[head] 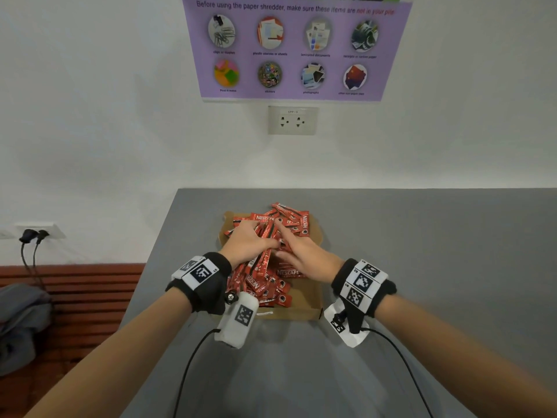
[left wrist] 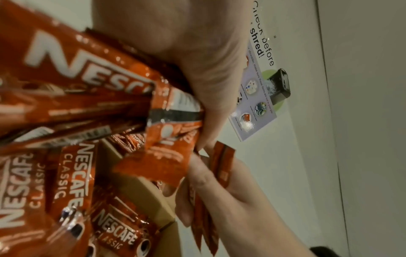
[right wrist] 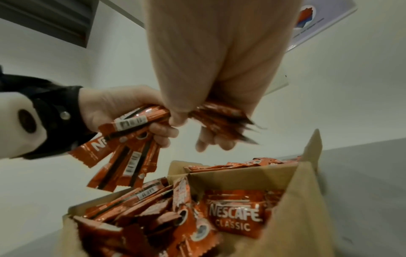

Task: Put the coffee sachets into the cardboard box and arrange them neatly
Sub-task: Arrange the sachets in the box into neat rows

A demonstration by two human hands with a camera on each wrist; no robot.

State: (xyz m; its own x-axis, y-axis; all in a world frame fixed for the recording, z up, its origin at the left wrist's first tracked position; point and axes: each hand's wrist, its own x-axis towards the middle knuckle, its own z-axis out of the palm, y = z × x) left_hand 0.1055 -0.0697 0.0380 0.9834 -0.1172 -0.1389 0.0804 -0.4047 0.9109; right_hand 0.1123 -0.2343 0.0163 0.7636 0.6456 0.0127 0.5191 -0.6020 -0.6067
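An open cardboard box point(head: 305, 306) sits on the grey table point(head: 422, 251), heaped with red Nescafé coffee sachets point(head: 272, 220). Both hands are over the heap. My left hand point(head: 251, 239) grips one end of a bundle of stick sachets point(right wrist: 131, 125). My right hand point(head: 297, 251) grips the other end of the bundle point(right wrist: 219, 115), held above the box point(right wrist: 241, 175). Loose sachets point(right wrist: 235, 215) lie jumbled inside, and some spill over the far rim. In the left wrist view the left hand point(left wrist: 197, 78) and the right hand point(left wrist: 219, 191) both curl round sachets point(left wrist: 169, 142).
The table's left edge point(head: 150, 267) runs close to the box. Left of it are a wooden slatted bench point(head: 75, 291) with grey cloth point(head: 21, 315) and a wall socket with black plugs point(head: 33, 235). A purple poster point(head: 295, 49) and a second socket point(head: 292, 120) are on the wall behind.
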